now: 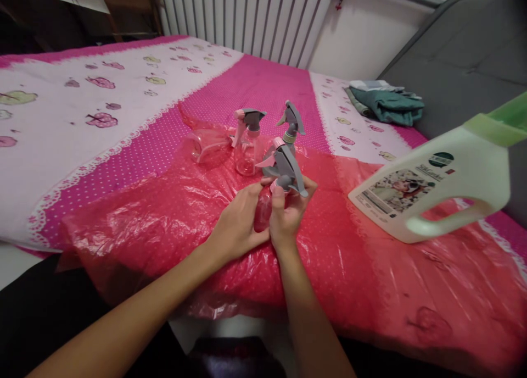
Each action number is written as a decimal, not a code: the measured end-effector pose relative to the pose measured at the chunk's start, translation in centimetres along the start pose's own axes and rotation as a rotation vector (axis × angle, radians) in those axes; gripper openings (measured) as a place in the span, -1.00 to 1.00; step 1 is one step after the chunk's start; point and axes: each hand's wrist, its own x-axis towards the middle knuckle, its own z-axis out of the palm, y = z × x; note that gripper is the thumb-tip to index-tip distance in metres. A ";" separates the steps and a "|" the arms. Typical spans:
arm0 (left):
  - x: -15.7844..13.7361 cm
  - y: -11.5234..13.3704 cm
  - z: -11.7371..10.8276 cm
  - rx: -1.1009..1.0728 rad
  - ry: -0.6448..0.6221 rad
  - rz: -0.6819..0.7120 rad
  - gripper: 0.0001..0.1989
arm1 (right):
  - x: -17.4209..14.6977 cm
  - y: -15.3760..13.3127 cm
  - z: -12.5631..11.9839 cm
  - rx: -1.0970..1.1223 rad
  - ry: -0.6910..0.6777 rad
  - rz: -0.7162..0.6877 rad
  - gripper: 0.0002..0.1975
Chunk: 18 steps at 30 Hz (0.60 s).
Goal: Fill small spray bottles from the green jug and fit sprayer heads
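Observation:
Both my hands are wrapped round a small clear spray bottle with a pink and grey trigger head. From the left, my left hand grips its body. My right hand closes round the other side, thumb up near the collar. Just behind it stand a second spray bottle with a pink and grey head and a third spray bottle with a grey head, its lower part hidden. Another clear pink-tinted bottle lies on its side to the left.
Red plastic sheeting covers the front of the bed. A large white jug with a green cap leans at the right. Folded clothes lie by the grey headboard. A radiator stands at the back beyond the patterned bedspread.

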 end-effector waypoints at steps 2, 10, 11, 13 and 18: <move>-0.1 -0.1 0.1 0.002 0.003 0.002 -0.10 | -0.1 0.4 -0.2 -0.026 0.029 -0.005 -0.78; 0.0 0.1 0.0 0.014 0.000 0.003 -0.15 | -0.5 0.6 -0.5 -0.094 0.016 0.050 -0.73; 0.0 0.1 0.0 0.014 -0.003 0.001 -0.15 | -0.5 0.4 -0.5 -0.093 0.000 0.062 -0.72; 0.0 0.2 0.0 0.012 -0.012 0.000 -0.15 | -0.5 0.0 -0.6 -0.096 -0.026 0.080 -0.71; -0.1 0.1 0.1 -0.008 0.004 -0.002 -0.13 | -0.4 -0.5 -1.0 -0.114 -0.078 0.113 -0.74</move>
